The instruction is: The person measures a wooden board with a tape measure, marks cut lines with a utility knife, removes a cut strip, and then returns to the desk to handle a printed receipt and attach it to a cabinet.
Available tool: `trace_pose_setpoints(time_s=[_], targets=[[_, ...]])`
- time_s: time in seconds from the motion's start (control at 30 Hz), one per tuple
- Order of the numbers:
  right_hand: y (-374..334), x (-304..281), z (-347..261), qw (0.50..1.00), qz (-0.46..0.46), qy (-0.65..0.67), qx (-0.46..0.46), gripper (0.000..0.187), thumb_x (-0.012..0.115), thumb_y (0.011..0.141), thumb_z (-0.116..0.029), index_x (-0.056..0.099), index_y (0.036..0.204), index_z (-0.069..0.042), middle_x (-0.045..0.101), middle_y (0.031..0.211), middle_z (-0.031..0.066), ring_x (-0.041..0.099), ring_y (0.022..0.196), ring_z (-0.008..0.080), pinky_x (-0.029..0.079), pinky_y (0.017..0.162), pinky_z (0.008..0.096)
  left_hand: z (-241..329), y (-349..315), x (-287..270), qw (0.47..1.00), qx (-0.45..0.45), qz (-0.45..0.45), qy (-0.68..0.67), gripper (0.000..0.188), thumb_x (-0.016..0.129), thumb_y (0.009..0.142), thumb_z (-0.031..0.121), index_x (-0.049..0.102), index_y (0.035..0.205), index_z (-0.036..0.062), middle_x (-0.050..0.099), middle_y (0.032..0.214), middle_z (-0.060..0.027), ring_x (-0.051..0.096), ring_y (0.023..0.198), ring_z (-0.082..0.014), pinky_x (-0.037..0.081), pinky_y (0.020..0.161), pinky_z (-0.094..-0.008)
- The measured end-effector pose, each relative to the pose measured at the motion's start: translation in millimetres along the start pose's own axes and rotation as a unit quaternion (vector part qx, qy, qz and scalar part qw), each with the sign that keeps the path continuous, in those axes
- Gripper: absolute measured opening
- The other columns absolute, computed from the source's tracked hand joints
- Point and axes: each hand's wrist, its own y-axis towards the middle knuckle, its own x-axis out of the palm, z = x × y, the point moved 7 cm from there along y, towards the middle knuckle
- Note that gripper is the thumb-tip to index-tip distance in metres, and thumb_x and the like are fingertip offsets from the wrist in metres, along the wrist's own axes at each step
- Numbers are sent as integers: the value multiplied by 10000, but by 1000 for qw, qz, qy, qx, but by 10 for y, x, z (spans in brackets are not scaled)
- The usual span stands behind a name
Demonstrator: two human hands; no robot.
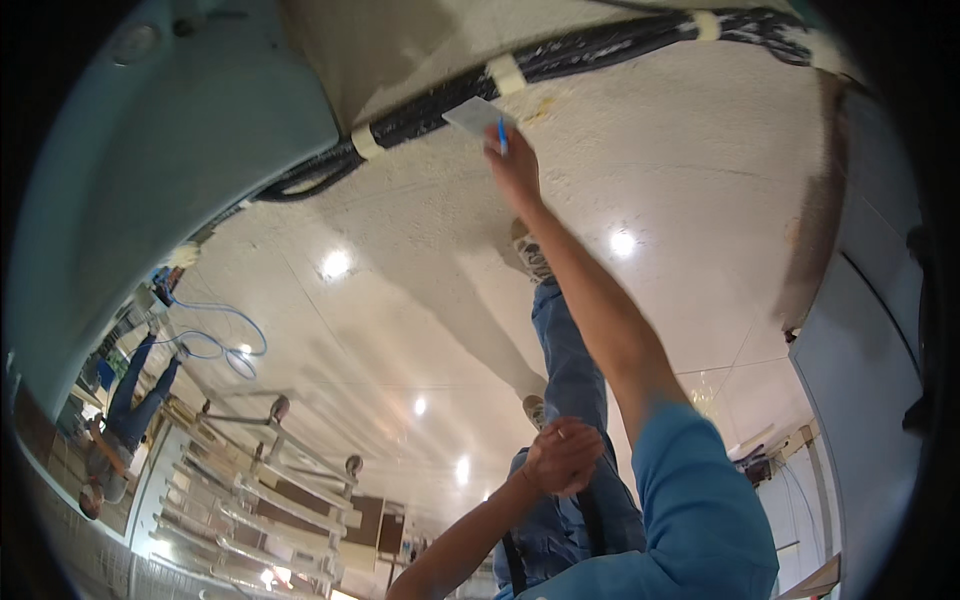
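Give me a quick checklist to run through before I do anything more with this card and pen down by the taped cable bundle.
1. Grip on the blue pen: ok, the right hand has it.
2. Pale card at the black cable bundle: ok, it overlaps the bundle; whether they touch, cannot tell.
3. Tape strip next to the card: ok, it wraps across the bundle.
4. Left hand free: cannot tell, its fingers are curled by the knee.
5. Shoe apart from the bundle: ok, it stands on the glossy floor.
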Motion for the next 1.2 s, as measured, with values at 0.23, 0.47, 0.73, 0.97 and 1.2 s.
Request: trace_pose_setpoints(time_s=[0.23, 0.47, 0.73, 0.97, 1.2], targets=[[-3093, -2598, -2003, 988, 8, 73, -137, 383, 562, 982, 7, 532, 1362, -37, 637, 1358, 128, 633, 1215, 160, 479, 850, 249, 134, -295, 741, 943, -330, -4, -47, 270, 691, 928, 188, 672, 1181, 94, 677, 1067, -72, 662, 1010, -226, 508, 930, -346], [-6148, -4968, -2402, 984, 54, 81, -150, 248, 628, 970, -67, 639, 1218, -50, 687, 1126, 38, 611, 916, 64, 453, 717, 233, 2860, -241, 1059, 948, -2, 69, -311, 454, 536, 1048, 329, 553, 1352, -8, 642, 1201, -99, 602, 1126, -221, 443, 1045, -357], [-8939, -6834, -2124, 879, 283, 327, -202, 278, 732, 943, -115, 642, 1197, -49, 641, 1062, 33, 573, 1031, 104, 494, 871, 287, 4795, -1559, 3056, 949, -93, -206, -220, 179, 605, 984, 88, 590, 1143, 9, 665, 1078, -86, 643, 974, -161, 533, 853, -322], [-10138, -8336, -836, 862, 290, 387, -155, 317, 745, 951, -185, 693, 1215, -16, 720, 1023, 38, 619, 949, 93, 520, 837, 293, 5141, -2385, 5761, 882, -143, -234, -384, 221, 601, 1002, 70, 541, 1214, 75, 645, 1156, -78, 655, 987, -167, 554, 834, -322], [-11774, -10648, 54, 835, 478, 256, -92, 249, 726, 963, -173, 717, 1113, 25, 734, 974, 37, 636, 916, 92, 533, 819, 293, 6218, -2952, 8279, 868, -187, -369, -274, 283, 595, 1016, 140, 552, 1284, 58, 647, 1221, -91, 640, 1114, -202, 496, 1017, -382]])
